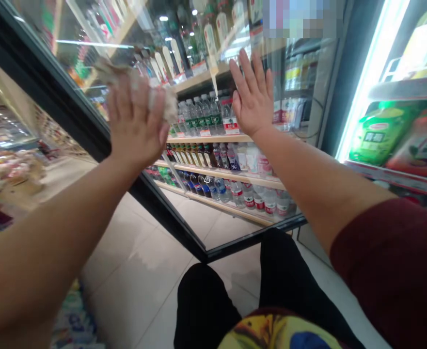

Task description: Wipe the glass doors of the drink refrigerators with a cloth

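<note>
A glass cooler door (164,219) with a black frame stands swung out in front of me. My left hand (135,116), smeared by motion, presses a crumpled pale cloth (170,104) against the glass on the upper left. Parts of the cloth stick out beyond the fingertips and beside the thumb. Higher on the right, my right hand (253,97) lies flat on the same pane with its fingers spread and nothing held in it. Bottles show through or in the glass behind both hands.
Shelves of bottled drinks (198,186) appear through the glass. At the right, a lit cooler shelf (398,169) carries a green drink pouch (378,131) and a red one (422,140). My knees (202,300) are below the door, over a tiled floor (136,271). Colourful packages (75,320) lie lower left.
</note>
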Demonstrator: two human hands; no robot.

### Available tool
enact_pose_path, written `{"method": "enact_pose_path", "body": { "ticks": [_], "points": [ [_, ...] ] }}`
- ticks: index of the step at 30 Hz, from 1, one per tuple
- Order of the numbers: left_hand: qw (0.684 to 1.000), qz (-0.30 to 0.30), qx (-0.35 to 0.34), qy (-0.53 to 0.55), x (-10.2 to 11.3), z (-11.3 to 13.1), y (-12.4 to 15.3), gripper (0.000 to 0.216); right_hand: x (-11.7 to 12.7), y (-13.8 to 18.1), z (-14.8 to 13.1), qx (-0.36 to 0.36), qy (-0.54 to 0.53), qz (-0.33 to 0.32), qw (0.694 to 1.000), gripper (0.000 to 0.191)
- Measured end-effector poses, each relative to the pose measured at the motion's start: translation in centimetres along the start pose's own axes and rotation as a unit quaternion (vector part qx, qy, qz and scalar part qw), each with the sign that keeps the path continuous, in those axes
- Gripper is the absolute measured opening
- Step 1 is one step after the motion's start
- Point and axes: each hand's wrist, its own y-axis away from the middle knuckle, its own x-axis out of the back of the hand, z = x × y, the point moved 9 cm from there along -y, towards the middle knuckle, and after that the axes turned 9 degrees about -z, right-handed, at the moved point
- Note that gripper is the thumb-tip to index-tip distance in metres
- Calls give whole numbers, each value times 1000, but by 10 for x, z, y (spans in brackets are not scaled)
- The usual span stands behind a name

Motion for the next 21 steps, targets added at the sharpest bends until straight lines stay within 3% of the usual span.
{"method": "enact_pose_path", "body": {
  "ticks": [2, 3, 6, 8, 11, 15, 17, 21],
  "points": [
    [993, -90, -73, 26, -16, 11, 7, 75, 0, 0, 0, 2, 5, 3, 1000, 66],
    [993, -93, -70, 13, -15, 3, 6, 75, 0, 0, 0, 2, 3, 2, 1000, 65],
    [994, 40, 74, -63, 14, -46, -7, 74, -1, 1, 2, -3, -21, 2, 1000, 66],
    [978, 102, 156, -90, 25, -58, -9, 74, -2, 1, 3, -3, -40, 4, 999, 66],
    [975, 90, 197, -42, 19, -35, 0, 79, -6, -1, 4, -4, -53, 3, 999, 66],
    [991, -42, 109, 60, 2, 9, 12, 84, -12, -4, 7, -8, -62, -1, 998, 69],
    [992, -35, 111, 57, 12, 0, 10, 85, -13, -4, 7, -9, -71, 0, 997, 68],
    [974, 5, 225, 37, 27, -32, 4, 94, -11, -2, 7, -10, -77, 1, 997, 66]
  ]
}}
